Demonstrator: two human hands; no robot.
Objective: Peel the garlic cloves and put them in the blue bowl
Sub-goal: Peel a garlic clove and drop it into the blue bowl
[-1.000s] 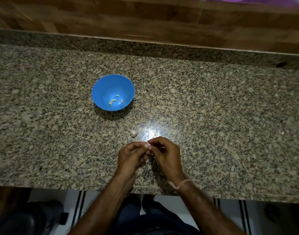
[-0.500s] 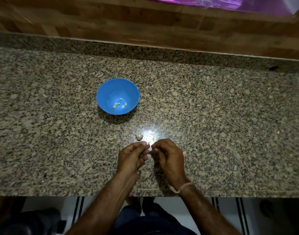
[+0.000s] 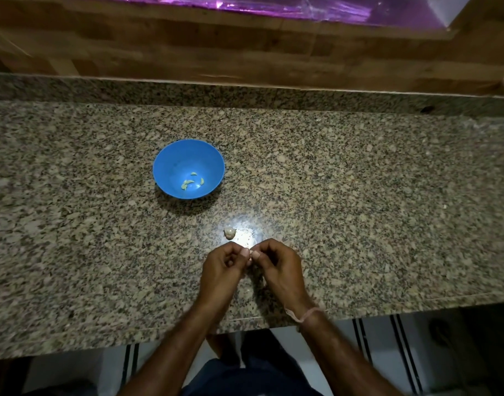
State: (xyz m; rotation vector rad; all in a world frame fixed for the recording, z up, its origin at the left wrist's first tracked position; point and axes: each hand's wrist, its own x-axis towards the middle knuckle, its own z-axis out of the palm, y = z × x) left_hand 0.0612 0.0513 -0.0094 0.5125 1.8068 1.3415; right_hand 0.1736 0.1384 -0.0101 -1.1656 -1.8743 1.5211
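Hands shifted nearer, left hand [image 3: 221, 270], right hand [image 3: 276, 267] grip papery clove [image 3: 250, 253], round blue bowl [image 3: 171, 155]

The scene is dim overall, with dark corners. A single light from above leaves a bright white glare patch on the polished worktop [image 3: 359, 224], just beyond the hands. The blue bowl [image 3: 171, 167] casts a soft shadow toward the near side, and darker shadow lies beneath the left hand [image 3: 221, 268] and right hand [image 3: 276, 267]. The far worktop edge bows, showing wide-angle distortion. A purple sheet [image 3: 273, 7] at the far edge glows brightly. Fine detail looks soft and slightly noisy.
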